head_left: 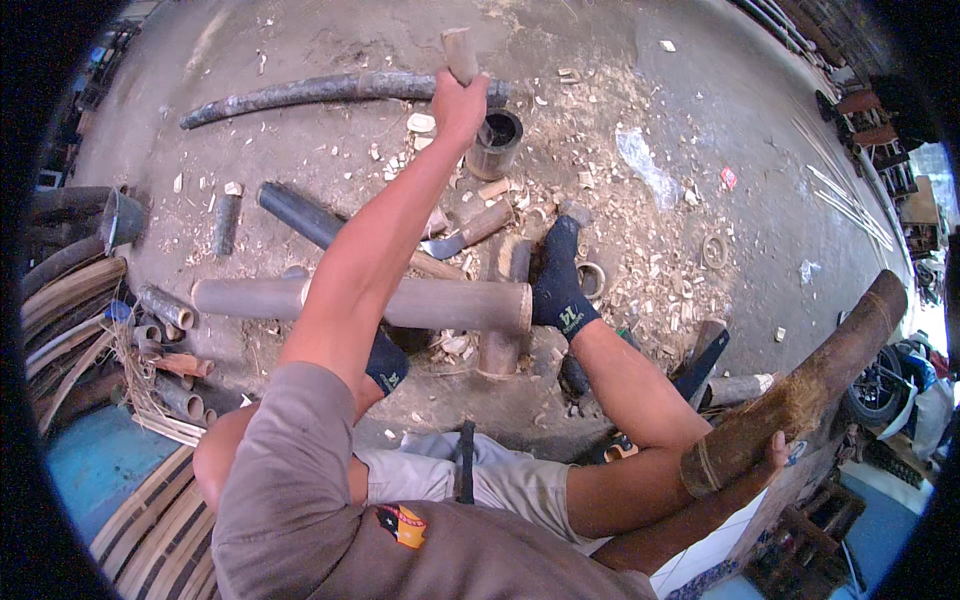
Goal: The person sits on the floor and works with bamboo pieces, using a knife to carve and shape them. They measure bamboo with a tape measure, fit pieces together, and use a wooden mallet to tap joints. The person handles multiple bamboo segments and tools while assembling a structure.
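Observation:
My left hand, stretched far forward, is closed around a thick pale wooden handle. Below the fist, a dark part runs down toward the mouth of a short dark cylindrical pot; its lower end is hidden. A thick brown bamboo pole slants across my right thigh, its far end raised. Along its underside lies my right forearm, and my right hand holds the pole from its near side, most fingers hidden. A pale bamboo tube lies crosswise on the floor before me, over a shorter piece.
A blade with a wooden handle lies between my feet and the pot. Beyond is a long dark curved pole. Chips litter the floor. Bamboo tubes and strips crowd the left; a wheel stands at the right.

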Motion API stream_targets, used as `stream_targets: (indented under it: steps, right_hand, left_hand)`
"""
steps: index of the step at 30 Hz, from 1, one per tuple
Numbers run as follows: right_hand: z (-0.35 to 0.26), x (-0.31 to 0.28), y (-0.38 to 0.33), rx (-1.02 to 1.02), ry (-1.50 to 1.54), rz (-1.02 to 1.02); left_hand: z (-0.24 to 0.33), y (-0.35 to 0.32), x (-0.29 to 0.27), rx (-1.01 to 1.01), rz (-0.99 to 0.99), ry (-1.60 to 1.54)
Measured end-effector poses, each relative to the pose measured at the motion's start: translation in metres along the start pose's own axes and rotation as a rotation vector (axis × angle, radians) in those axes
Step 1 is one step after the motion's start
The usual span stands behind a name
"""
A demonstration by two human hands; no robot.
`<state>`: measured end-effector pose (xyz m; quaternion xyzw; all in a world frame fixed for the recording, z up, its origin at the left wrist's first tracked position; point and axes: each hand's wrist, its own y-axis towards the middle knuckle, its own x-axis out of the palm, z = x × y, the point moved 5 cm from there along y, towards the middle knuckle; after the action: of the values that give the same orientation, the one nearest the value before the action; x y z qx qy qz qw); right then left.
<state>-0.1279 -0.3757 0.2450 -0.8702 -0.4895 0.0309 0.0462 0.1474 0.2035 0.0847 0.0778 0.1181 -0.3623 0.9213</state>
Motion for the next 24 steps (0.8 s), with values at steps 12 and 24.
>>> stream_targets:
  steps: [12,24]
  right_hand:
    - [-0.036,0.035,-0.035,-0.006,-0.053,-0.171]
    - [-0.021,0.022,-0.032,-0.090,-0.066,-0.127]
  left_hand:
    - [-0.034,0.007,0.039,-0.088,-0.064,0.281]
    - [0.095,-0.150,-0.023,0.411,-0.080,-0.108]
